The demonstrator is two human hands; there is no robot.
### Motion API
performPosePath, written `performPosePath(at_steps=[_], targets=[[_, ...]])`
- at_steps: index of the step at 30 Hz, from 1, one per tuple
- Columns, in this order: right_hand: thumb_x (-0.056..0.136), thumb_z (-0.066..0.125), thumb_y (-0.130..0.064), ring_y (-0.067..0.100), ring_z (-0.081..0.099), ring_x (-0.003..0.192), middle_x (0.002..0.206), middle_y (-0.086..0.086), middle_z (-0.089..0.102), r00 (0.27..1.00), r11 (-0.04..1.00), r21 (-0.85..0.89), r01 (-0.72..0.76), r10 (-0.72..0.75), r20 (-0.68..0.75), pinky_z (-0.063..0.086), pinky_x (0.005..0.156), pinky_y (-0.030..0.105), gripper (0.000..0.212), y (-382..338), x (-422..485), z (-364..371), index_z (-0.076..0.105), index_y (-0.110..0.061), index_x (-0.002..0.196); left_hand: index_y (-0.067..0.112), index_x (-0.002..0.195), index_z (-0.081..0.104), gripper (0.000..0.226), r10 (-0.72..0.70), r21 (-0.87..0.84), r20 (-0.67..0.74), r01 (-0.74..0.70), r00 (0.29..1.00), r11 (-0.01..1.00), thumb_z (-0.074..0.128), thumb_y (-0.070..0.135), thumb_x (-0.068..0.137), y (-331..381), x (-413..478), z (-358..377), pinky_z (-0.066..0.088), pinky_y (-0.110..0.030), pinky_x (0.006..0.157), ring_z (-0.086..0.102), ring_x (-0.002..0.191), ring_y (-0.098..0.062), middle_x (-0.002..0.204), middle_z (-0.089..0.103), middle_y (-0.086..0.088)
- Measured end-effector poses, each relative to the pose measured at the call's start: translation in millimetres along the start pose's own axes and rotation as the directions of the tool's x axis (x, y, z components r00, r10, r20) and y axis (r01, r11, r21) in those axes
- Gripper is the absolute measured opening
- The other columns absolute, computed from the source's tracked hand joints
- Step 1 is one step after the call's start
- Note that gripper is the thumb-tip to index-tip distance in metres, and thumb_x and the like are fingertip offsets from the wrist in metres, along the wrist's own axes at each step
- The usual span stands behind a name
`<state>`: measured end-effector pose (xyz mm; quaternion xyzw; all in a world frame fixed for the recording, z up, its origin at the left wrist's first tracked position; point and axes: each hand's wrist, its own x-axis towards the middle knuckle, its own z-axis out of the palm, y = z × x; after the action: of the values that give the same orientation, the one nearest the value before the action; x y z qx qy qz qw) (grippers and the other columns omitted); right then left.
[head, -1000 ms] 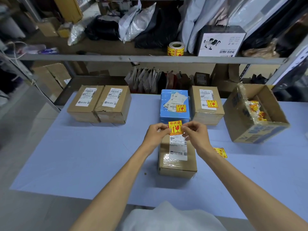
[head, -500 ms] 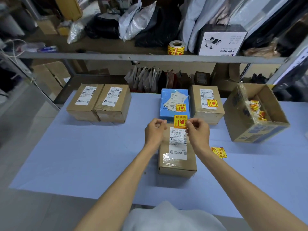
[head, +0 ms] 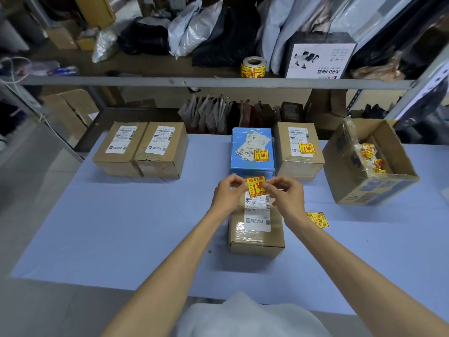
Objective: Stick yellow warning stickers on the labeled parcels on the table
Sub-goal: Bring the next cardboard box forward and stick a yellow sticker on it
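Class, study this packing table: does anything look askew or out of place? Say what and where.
Two things: the white labels on the blue parcel lie crooked and overlapping, and loose yellow stickers lie aslant on the table right of the near parcel.

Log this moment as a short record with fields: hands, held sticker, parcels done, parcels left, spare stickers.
hands: left hand and right hand each pinch one side of the yellow sticker
held sticker: over the far end of the near brown parcel, seemingly not pressed down
parcels done: blue parcel; brown parcel right of it
parcels left: near brown parcel; far-left brown parcel; brown parcel beside it
spare stickers: loose stickers on the table; more in the open carton; sticker roll on the shelf
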<state>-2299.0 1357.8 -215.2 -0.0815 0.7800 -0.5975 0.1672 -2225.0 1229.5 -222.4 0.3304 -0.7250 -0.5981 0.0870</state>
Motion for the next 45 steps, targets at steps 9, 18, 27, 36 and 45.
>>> performPosePath(at_steps=[9,18,27,36,45], targets=[[0.083,0.073,-0.014,0.016,0.067,0.078,0.081,0.005,0.071,0.999,0.998,-0.021,-0.052,0.053,0.014,0.047,0.061,0.023,0.005,4.6,2.2,-4.6,0.07,-0.009,0.082,0.014,0.099,0.061,0.013,-0.032,0.069,0.002,0.032,0.999,0.997,0.064,0.021,0.09,2.5,-3.0,5.2,0.037,-0.011,0.059,0.056,0.086,-0.005,0.1,0.062,0.006],[0.081,0.075,-0.013,0.013,0.065,0.074,0.08,0.005,0.071,0.998,0.997,-0.053,-0.062,0.061,-0.01,0.046,0.057,0.018,0.01,14.0,-1.1,-7.8,0.069,-0.007,0.086,0.019,0.1,0.059,0.013,-0.083,0.035,0.013,0.083,0.996,0.996,0.066,0.022,0.089,-0.6,-6.8,10.5,0.047,-0.016,0.063,0.06,0.096,-0.015,0.114,0.063,-0.003],[0.079,0.078,-0.016,0.016,0.069,0.076,0.077,0.003,0.071,0.996,0.993,-0.081,-0.081,0.078,-0.043,0.056,0.069,0.03,0.01,26.6,-9.2,-13.2,0.07,-0.012,0.082,0.022,0.092,0.067,0.01,-0.081,0.009,-0.021,0.081,0.997,0.997,0.072,0.022,0.084,-5.4,-17.0,14.1,0.045,-0.016,0.06,0.064,0.094,-0.014,0.109,0.067,-0.001],[0.075,0.081,-0.017,0.02,0.07,0.078,0.075,0.004,0.071,0.995,0.992,-0.083,-0.092,0.088,-0.05,0.055,0.07,0.031,0.026,40.3,-18.4,-18.8,0.062,-0.011,0.093,0.019,0.091,0.065,0.009,-0.126,0.005,-0.035,0.126,0.991,0.992,0.071,0.019,0.084,-16.1,-27.0,25.5,0.048,-0.015,0.06,0.065,0.089,-0.015,0.103,0.07,-0.005],[0.072,0.083,-0.01,0.017,0.062,0.07,0.074,0.007,0.063,0.998,0.994,-0.092,-0.067,0.068,0.008,0.053,0.064,0.028,0.026,45.8,-18.4,-25.4,0.058,-0.008,0.077,0.015,0.093,0.055,0.018,-0.119,0.088,-0.044,0.122,0.992,0.989,0.071,0.016,0.085,-21.5,-31.8,27.3,0.041,-0.003,0.045,0.059,0.091,-0.012,0.113,0.065,-0.005]])
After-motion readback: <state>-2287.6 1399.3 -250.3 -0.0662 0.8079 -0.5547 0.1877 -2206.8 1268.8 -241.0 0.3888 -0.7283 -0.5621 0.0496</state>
